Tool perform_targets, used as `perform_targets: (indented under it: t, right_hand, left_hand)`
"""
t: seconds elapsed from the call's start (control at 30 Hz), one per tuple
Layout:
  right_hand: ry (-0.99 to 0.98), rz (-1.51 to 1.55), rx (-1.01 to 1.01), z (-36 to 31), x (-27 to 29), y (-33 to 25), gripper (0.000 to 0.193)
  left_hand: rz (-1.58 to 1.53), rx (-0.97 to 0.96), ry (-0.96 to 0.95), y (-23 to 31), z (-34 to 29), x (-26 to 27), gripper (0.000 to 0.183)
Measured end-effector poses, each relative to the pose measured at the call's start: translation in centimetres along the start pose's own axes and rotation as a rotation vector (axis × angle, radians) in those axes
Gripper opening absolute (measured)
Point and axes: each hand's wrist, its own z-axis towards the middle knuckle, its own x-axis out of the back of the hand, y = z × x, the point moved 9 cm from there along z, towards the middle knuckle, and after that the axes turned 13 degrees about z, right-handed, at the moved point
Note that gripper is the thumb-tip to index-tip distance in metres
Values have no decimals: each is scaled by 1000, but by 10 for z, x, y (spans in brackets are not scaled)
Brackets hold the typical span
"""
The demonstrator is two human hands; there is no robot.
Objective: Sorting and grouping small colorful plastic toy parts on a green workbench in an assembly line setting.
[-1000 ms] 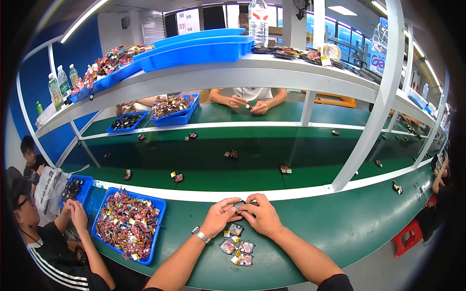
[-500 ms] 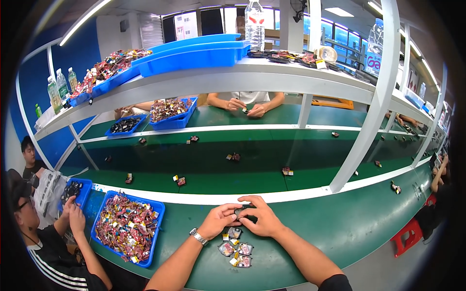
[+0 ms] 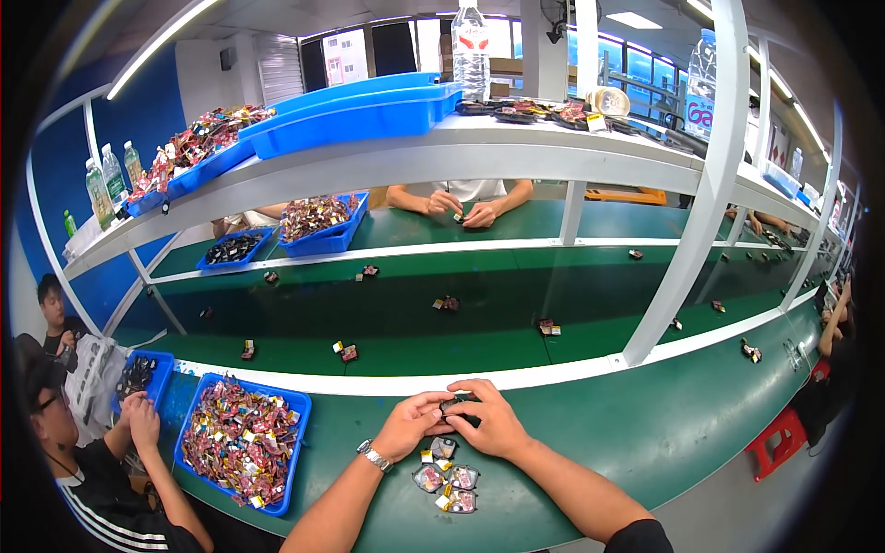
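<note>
Between the fingertips of both hands is a small dark casing part (image 3: 451, 406), mostly covered by the fingers. My left hand (image 3: 412, 427), with a metal watch on its wrist, pinches it from the left. From the right my right hand (image 3: 490, 422) grips the same part, thumb and fingers bent around it. Just below the hands, several small dark-framed casings (image 3: 463, 476) with circuit boards and white-and-yellow tabs lie grouped on the green bench (image 3: 590, 442).
At my left stands a blue tray (image 3: 300, 415) heaped with small red, white and yellow electronic parts. Beyond the bench, loose units lie on the green conveyor (image 3: 442, 347). A white rack post (image 3: 684, 221) rises at the right. A co-worker (image 3: 101, 470) sits at the left beside another blue tray (image 3: 164, 369).
The small dark part has been tilted between my fingers and shows less of its face. The co-worker's hands at the left have shifted slightly. My view has moved a little.
</note>
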Motion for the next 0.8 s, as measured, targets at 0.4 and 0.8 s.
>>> perform_targets:
  t: [0.4, 0.8]
  right_hand:
    - [16, 70, -74, -3, -3, 10, 14]
    - [19, 31, -37, -2, -5, 0, 16]
  left_hand:
    - [-7, -10, 15, -1, 1, 1, 31]
    - [5, -12, 16, -1, -1, 2, 33]
